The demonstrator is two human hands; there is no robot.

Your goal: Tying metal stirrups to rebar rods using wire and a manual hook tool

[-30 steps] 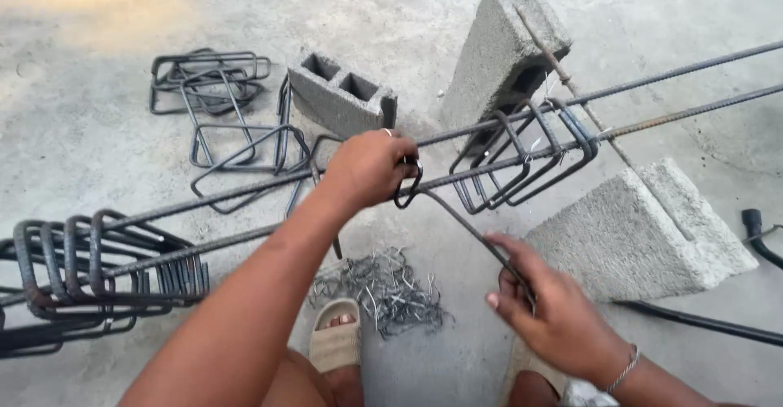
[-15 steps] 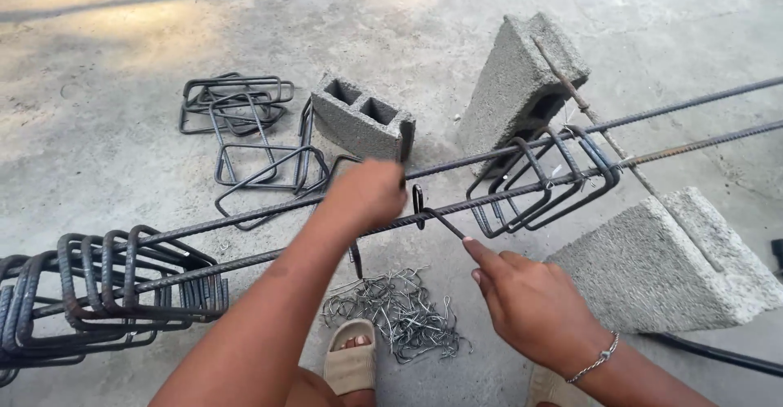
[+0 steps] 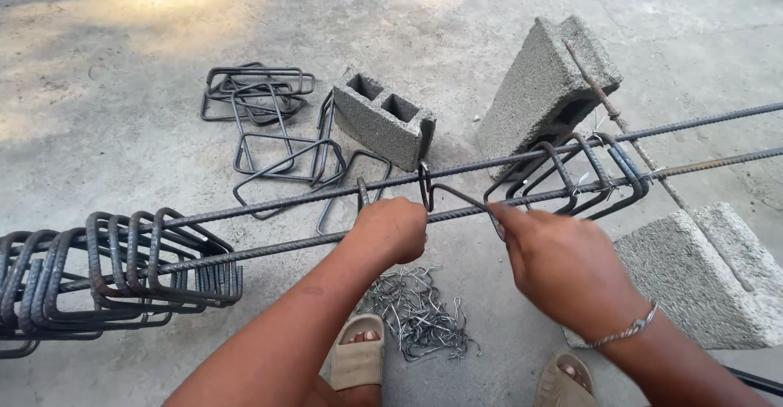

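Two long ribbed steel bars (image 3: 310, 244) run across our view from lower left to upper right, and both our hands work on them near the middle. Our left hand (image 3: 393, 229) is closed in a fist around the nearer bar, knuckles up. Just to its right stands a single bent stirrup (image 3: 444, 193), looped over the bars between the two hands, its upright end rising at the left hand's fingertips. Our right hand (image 3: 556, 262) closes on the other end of that stirrup where it meets the nearer bar; its fingers curl under, so we cannot tell exactly how they pinch. A thin bracelet (image 3: 626, 332) sits on that wrist.

Further right along the bars hangs a cluster of stirrups (image 3: 591, 170), leaning against one another, well clear of the right hand. At the far left a tighter bundle of stirrups (image 3: 114, 268) is threaded on the same bars. Below the hands, on the concrete floor (image 3: 122, 113), lies a heap of short tie wires (image 3: 416, 313), between our two sandals (image 3: 357, 362). Loose stirrups (image 3: 269, 121) lie flat beyond the bars, beside a hollow concrete block (image 3: 383, 117). Two more blocks (image 3: 546, 81) stand to the right, holding up the bars.
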